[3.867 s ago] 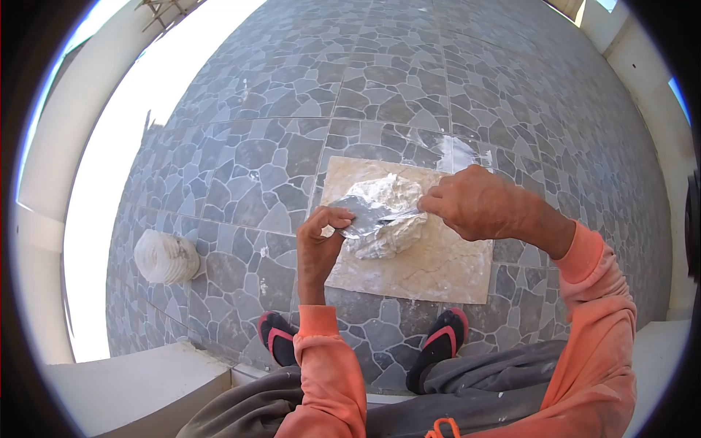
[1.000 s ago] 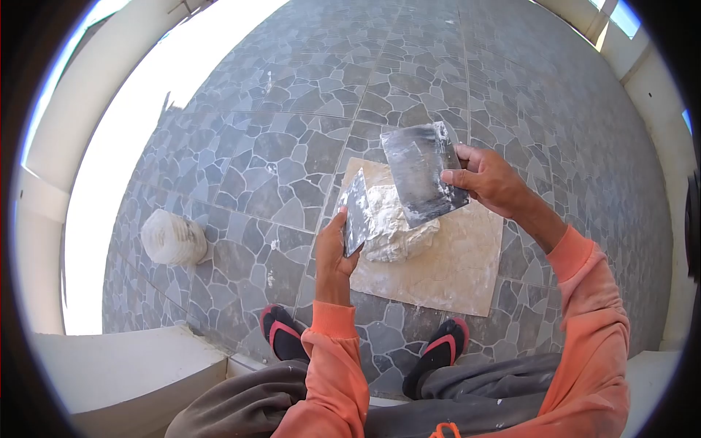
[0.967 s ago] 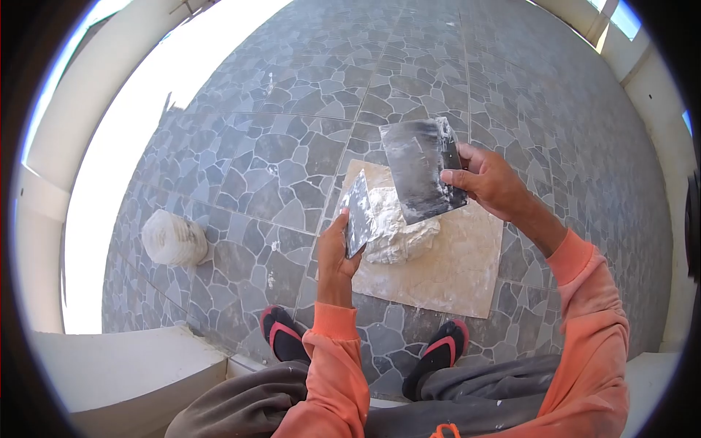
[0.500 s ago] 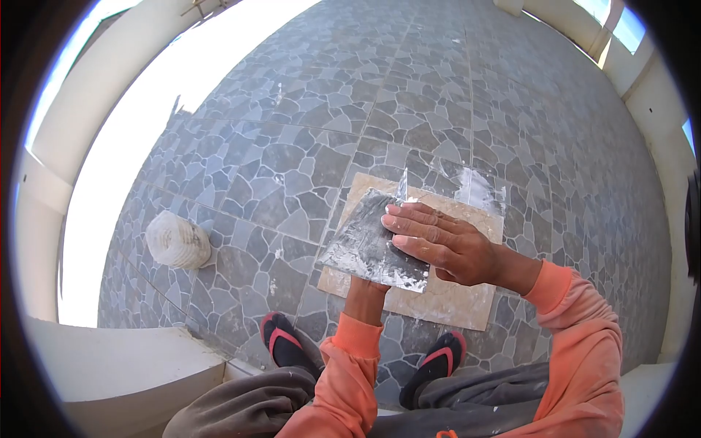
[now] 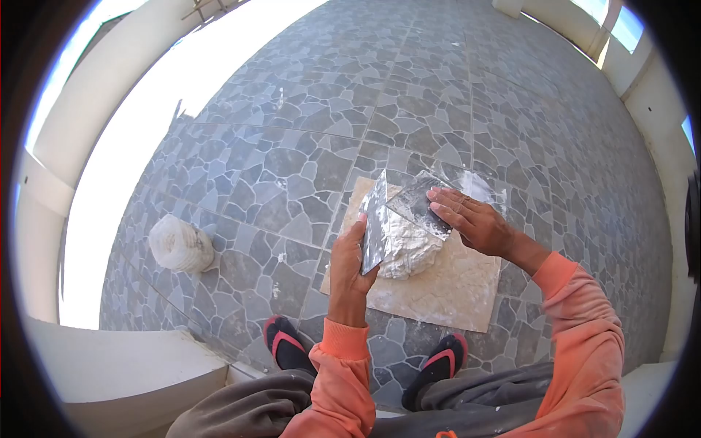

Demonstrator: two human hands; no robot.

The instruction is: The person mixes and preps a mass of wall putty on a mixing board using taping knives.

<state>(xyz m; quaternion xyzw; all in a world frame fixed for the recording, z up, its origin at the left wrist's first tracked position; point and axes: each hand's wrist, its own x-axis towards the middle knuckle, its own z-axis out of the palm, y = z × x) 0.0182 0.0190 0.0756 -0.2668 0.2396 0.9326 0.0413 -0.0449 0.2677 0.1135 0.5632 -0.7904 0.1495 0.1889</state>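
Note:
My left hand (image 5: pixel 347 261) grips a putty-smeared metal scraper (image 5: pixel 375 228), tilted up on edge at the left side of a white putty mound (image 5: pixel 410 254). In my right hand (image 5: pixel 478 225) is a second flat scraper (image 5: pixel 421 198), dark and streaked with white, its fingers pressed on the upper face. This blade is angled over the back of the mound. Beneath the putty lies a beige square tile or board (image 5: pixel 464 296) on the floor. My right thumb and the handles, if any, are hidden.
A whitish rounded container or wrapped bundle (image 5: pixel 180 244) stands on the stone-patterned floor (image 5: pixel 285 168) at left. White smears (image 5: pixel 476 186) lie just beyond the board. My sandalled feet (image 5: pixel 290 343) flank its near edge. A pale ledge (image 5: pixel 131 361) is at lower left.
The two scrapers were together, the right one covering my left hand. Now they are apart: the left has turned upright, the right has moved away to the right, and the putty mound shows.

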